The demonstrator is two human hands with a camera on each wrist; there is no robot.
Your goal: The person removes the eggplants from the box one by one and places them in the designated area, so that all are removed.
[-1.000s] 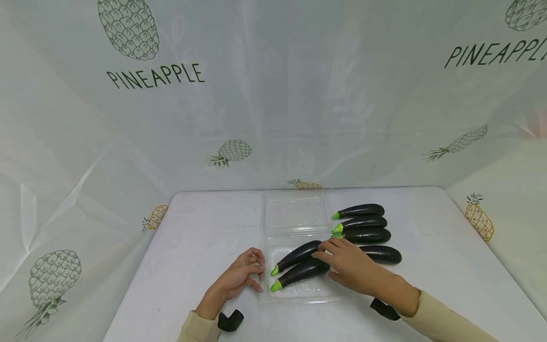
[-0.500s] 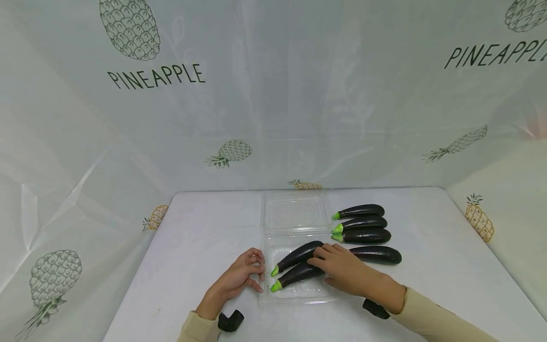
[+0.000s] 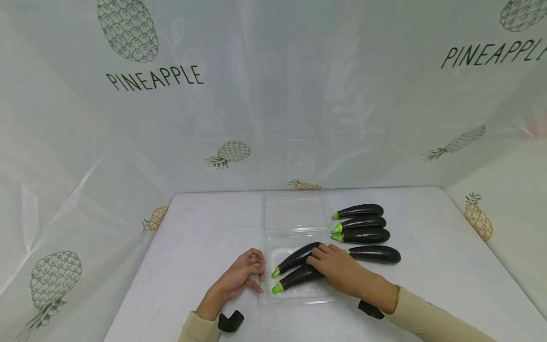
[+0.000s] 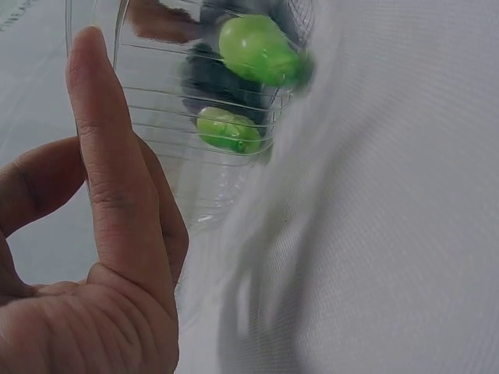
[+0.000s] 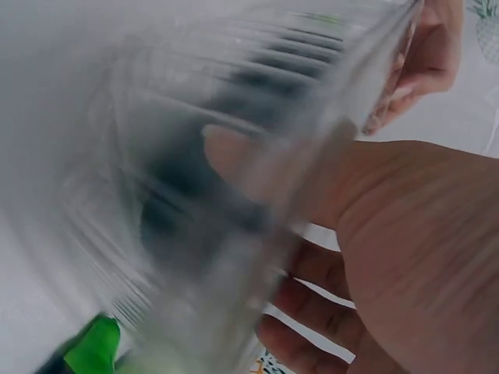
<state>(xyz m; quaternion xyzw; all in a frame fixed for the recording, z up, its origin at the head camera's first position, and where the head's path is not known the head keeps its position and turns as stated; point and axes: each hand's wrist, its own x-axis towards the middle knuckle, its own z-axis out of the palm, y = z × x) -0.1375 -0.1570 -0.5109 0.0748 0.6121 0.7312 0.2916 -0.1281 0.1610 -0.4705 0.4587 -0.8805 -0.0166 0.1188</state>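
a clear box (image 3: 299, 300) lies on the white table (image 3: 205, 228) with its lid (image 3: 295, 213) folded back flat on the far side, which leaves the base bare to both hands. two eggplants lie in the base side by side, the far eggplant (image 3: 297, 256) and the near eggplant (image 3: 299, 277), both slanted with green stem ends toward the left wall; the slant probably helps their length fit. the right hand (image 3: 337, 268) curls its fingers over the thick end of the near eggplant, thumb along its side, and seems to hold it, while its fingertips also meet the far eggplant's end, likely to keep the pair close. because the hand covers those ends, i cannot tell whether both sit wholly within the walls. the left hand (image 3: 241, 273) is at the left rim, fingers loosely bent with a gap to the thumb, presumably so the light box does not slide; whether it pinches the rim or only rests there i cannot tell. right of the box, three eggplants (image 3: 363, 235) lie in a row and a fourth eggplant (image 3: 376, 254) lies nearer the right hand, all with stems toward the box, perhaps for easy reach.
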